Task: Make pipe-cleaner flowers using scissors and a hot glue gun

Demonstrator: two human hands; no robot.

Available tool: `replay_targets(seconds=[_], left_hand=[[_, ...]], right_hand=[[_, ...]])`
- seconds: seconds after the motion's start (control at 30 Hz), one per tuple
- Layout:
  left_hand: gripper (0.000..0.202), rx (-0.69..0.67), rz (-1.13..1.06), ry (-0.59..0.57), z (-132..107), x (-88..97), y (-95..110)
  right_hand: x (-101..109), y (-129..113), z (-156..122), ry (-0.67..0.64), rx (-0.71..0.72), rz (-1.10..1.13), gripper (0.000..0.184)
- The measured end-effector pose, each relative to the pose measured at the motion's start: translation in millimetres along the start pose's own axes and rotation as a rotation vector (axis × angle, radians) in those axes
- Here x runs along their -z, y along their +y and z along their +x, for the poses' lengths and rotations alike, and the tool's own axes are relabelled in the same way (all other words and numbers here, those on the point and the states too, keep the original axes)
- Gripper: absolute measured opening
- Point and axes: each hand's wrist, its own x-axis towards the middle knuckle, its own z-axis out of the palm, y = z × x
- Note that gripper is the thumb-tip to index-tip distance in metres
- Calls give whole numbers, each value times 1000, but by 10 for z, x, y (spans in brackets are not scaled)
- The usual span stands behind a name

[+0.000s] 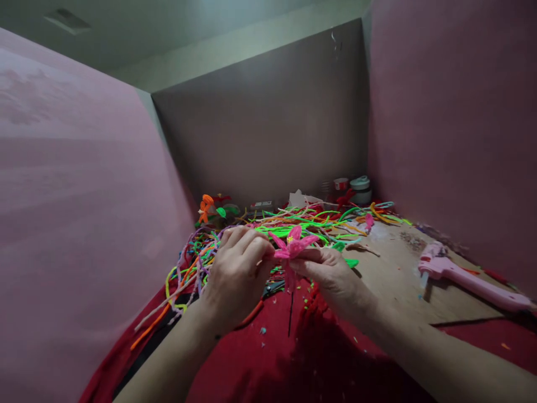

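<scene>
A bright pink, star-shaped flower of fuzzy chenille stem (pixel 296 246) with a small yellow centre (pixel 290 239) was held up between the two hands, above the near part of a worktop covered in red cloth (pixel 251 372). Its left petal was pinched by the left hand (pixel 242 268), the grip being narrowed to thumb and curled fingers, while the flower's lower right side was steadied by the fingertips of the right hand (pixel 333 273), closed in a similar narrow pinch. A thin dark wire stem (pixel 290 319) was left hanging free below the bloom, apart from both hands. From this hold, the step in hand was judged to be the shaping of the petals, though the exact motion of the fingers could not be told. For the next move, a light pinch along each petal seemed called for, with the base kept steady so that the centre would not be twisted. The pale pink glue gun with a clear nozzle area (pixel 474 284) was left lying on the flat brown board (pixel 390 291) to the right, not touched by either hand. Beyond the flower, a loose heap of multicoloured chenille stems (pixel 310 218) was spread, and two green leaf-shaped fuzzy pieces (pixel 351 262) were seen just beside the right hand.
</scene>
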Motion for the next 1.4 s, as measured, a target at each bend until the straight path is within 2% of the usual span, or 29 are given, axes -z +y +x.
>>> replay_targets(seconds=[0.07,0.13,0.2,0.3,0.47,0.53,0.63,0.77,0.83,0.87,0.97,1.1,1.2,1.27,1.37,1.4], left_hand=[[17,44,-30,-59,39,56,28],[28,41,-20,-39,83,95,87],[20,1,25,10,104,84,174],[8,-71,135,81,62,-25,321],[18,-178,271,111,-59,-189,437],[22,-183,230,67,-63,-156,421],[30,-153,74,-6,-18,7,391],[26,10,-200,-84,103,265,398],[22,118,-292,-49,172,335,399],[18,130,-293,-43,205,350,393],[12,58,-207,-115,295,343,347],[21,-17,-77,-235,413,281,265],[11,-11,-84,-366,489,203,229],[11,22,-112,-394,520,148,220],[6,81,-150,-355,545,122,200],[10,111,-176,-336,553,137,186]], right_hand=[[-19,-17,-3,43,72,-81,13],[-33,-29,-13,87,145,-174,13],[-37,-31,-27,129,184,-263,12],[-27,-12,-43,177,198,-336,16],[22,39,-33,227,250,-415,13],[42,38,-25,235,287,-474,14],[61,13,-25,250,388,-601,17],[63,-30,-59,230,513,-752,22],[60,-47,-82,203,551,-802,21],[59,-53,-92,184,566,-826,20],[54,-67,-107,133,589,-866,20],[44,-69,-103,39,648,-878,17],[36,-61,-105,19,663,-908,20],[29,-62,-113,49,649,-903,21],[19,-86,-122,56,635,-871,23],[17,-98,-123,44,629,-864,24]])
